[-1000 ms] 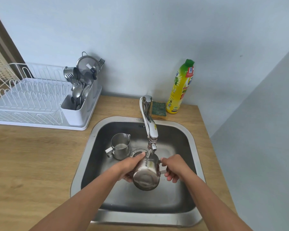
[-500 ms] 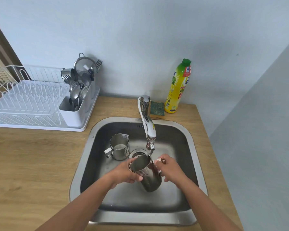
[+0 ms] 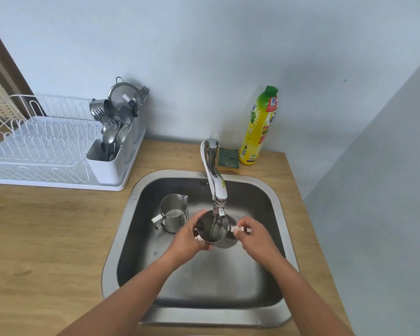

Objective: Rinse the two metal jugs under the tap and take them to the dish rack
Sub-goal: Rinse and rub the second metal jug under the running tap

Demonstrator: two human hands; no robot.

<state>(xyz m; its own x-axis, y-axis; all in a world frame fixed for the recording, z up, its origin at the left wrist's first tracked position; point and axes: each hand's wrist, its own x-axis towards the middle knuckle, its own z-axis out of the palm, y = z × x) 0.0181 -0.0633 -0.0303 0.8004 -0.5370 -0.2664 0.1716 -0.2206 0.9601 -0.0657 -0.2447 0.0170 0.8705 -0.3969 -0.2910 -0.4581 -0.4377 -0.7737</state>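
**So: wet steel jug, some grip notes**

Right now one jug (image 3: 212,229) is held under the tap (image 3: 215,183), between the two hands, mouth tipped toward the camera, with a thin stream of water running into it. The left hand (image 3: 189,238) is wrapped round its body, and the handle is pinched by the fingers of the right hand (image 3: 252,235). The second jug (image 3: 174,213) is parked upright in the sink (image 3: 121,238), just beyond the left hand, untouched.

Handling, as a guess: it's thin steel, so stiff and light when empty, heavier as water collects. Wet polished metal can be expected to be slippery, so the handle is probably best taken hold of, with the body cupped for support. If it's dropped, dents are the worry, not breakage.

How full the jug is can't be made out, since the inside is mostly glare. The left fingertips are hidden. The dish rack (image 3: 34,146), well off beyond the left hand, is cut off at the frame edge.
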